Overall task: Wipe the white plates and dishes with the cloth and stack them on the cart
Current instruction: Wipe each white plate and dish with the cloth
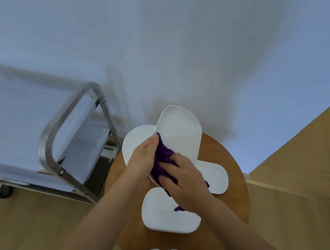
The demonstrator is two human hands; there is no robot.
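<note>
A white oblong dish [180, 131] is lifted above the round wooden table [228, 197]. My left hand [143, 160] grips its near left edge. My right hand [183, 180] presses a purple cloth [162, 158] onto the dish's near end, fingers curled round the cloth. Under the dish lie three more white dishes: one on the left [136, 142], one on the right [213, 178], and a stack near me [166, 216]. A tail of the cloth hangs over that stack. The steel cart [11, 124] stands to the left with nothing on its top.
The cart's steel handle [56, 137] loops up close to the table's left edge, with a caster [5, 190] on the wooden floor below. A white wall fills the back. A tan panel [309, 149] runs along the right.
</note>
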